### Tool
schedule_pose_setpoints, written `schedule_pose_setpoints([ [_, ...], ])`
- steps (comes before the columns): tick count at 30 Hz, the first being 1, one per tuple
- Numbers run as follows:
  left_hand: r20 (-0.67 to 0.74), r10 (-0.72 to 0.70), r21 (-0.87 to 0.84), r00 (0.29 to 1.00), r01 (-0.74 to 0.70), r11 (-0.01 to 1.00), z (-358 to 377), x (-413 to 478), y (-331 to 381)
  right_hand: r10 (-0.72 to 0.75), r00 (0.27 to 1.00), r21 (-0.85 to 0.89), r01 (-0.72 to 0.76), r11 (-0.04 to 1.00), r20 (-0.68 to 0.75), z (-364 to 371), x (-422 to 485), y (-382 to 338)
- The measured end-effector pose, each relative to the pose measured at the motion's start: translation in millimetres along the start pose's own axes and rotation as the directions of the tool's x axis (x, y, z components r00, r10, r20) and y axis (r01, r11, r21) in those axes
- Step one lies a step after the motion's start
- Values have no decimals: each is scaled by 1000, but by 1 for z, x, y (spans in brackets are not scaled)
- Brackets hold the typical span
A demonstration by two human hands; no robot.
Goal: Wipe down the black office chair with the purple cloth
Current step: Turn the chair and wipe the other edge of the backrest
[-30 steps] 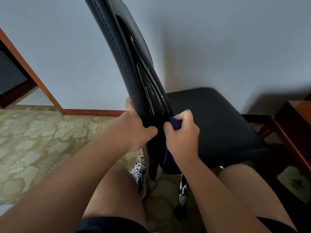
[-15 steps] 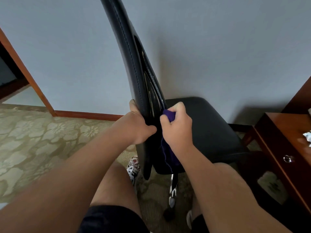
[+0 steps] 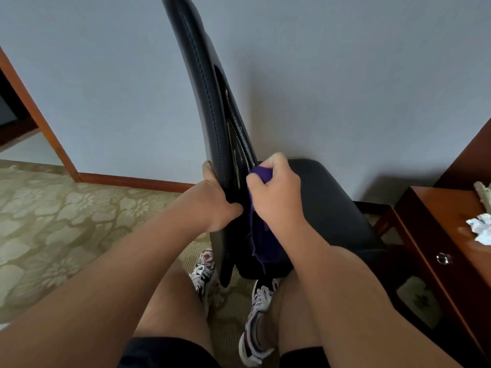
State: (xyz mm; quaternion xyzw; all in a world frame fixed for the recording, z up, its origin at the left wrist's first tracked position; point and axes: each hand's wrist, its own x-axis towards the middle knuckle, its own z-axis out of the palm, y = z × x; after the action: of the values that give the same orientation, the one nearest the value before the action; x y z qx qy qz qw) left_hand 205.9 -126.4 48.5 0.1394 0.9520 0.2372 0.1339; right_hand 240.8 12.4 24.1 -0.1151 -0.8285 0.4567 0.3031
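Fingers of the right hand [image 3: 276, 197] clamp the soft, limp cloth [image 3: 261, 235]; left hand [image 3: 212, 203] grips the stiff chair [image 3: 207, 102] back edge at nine o'clock.

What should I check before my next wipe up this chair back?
1. Right hand gripping the cloth: ok.
2. Left hand steadying the chair back: ok.
3. Cloth flat against the chair back: cannot tell, the hand hides it.
4. Cloth gathered up: not ok, a loose tail hangs below the hand.
5. Shoes away from the chair's base: cannot tell, the base is hidden.
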Motion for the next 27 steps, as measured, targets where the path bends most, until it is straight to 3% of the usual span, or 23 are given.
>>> schedule_pose_setpoints([
  [8, 14, -31, 24, 999, 30, 999, -3, 6, -8, 249, 963, 2, -250, 968, 109, 1, -5, 22],
  [17, 58, 30, -133, 998, -22, 991, -8, 21, -23, 4, 1000, 65, -6, 998, 28, 9, 18, -19],
  [27, 139, -4, -80, 990, 15, 997, -26, 40, -38, 129, 974, 164, -160, 973, 184, 38, 18, 31],
])
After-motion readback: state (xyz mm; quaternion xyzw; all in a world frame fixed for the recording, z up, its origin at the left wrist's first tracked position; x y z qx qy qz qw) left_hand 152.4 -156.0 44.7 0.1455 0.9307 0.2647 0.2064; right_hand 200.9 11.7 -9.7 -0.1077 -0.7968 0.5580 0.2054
